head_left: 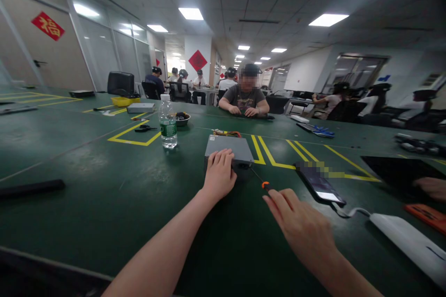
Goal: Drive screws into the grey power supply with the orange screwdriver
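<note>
A grey computer power supply (240, 148) lies on the green table, its bundle of coloured cables (226, 133) at the far side. My left hand (220, 174) grips its near left part, fingers over the top and the thumb by the near face. In my right hand (299, 218) is a screwdriver (265, 185) with an orange-and-black handle, pinched between thumb and fingers. Its thin shaft points up and left to the near right corner of the power supply. Whether the tip sits in a screw is too small to tell.
A water bottle (168, 125) stands left of the power supply, before a metal bowl (183, 119). To the right lie a phone (322, 183) with a white cable and a white power bank (407, 241). Another person's hand (432, 189) shows at far right; a person (244, 97) sits opposite.
</note>
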Motion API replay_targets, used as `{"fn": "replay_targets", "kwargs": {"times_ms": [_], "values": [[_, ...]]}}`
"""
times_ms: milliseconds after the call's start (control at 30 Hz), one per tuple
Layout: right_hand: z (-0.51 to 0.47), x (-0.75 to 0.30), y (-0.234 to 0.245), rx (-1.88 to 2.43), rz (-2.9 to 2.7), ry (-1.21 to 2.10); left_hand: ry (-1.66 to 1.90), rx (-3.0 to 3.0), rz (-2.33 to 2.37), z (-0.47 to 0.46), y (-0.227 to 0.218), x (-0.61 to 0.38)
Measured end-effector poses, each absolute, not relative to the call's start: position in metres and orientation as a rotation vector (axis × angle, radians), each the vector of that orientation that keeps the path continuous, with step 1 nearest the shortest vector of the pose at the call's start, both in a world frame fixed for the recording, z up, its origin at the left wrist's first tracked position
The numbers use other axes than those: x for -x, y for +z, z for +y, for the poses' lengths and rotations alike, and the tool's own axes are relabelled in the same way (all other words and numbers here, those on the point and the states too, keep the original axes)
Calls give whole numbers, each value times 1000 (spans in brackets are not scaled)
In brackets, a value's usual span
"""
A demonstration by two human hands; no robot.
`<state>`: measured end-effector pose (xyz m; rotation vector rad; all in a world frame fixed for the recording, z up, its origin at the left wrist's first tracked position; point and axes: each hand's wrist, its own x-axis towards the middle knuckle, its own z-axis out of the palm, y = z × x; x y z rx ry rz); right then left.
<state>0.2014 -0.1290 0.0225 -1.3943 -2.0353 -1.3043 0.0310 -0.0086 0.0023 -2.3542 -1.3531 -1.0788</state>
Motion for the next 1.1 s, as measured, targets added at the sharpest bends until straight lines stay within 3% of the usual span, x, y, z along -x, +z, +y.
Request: {"fn": "replay_targets", "kwargs": {"times_ms": [267,533,833,933,1100], "values": [[-136,-186,17,1338,-2114,-1341,-1078,2381,-1356,-10,2,-30],[-136,-187,37,1672,-2070,-1224,-1086,2394,-1370,-12,3,-31],[-138,-177,19,1568,-2165,-1312,-1100,2383,-1354,-11,3,-31],[-138,-176,16,1641,-2049,-1204,-1106,2387,-1369,-11,3,-31],[-132,-176,16,1824,-1837,-752,-1093,2386,-1364,-12,4,-30]]}}
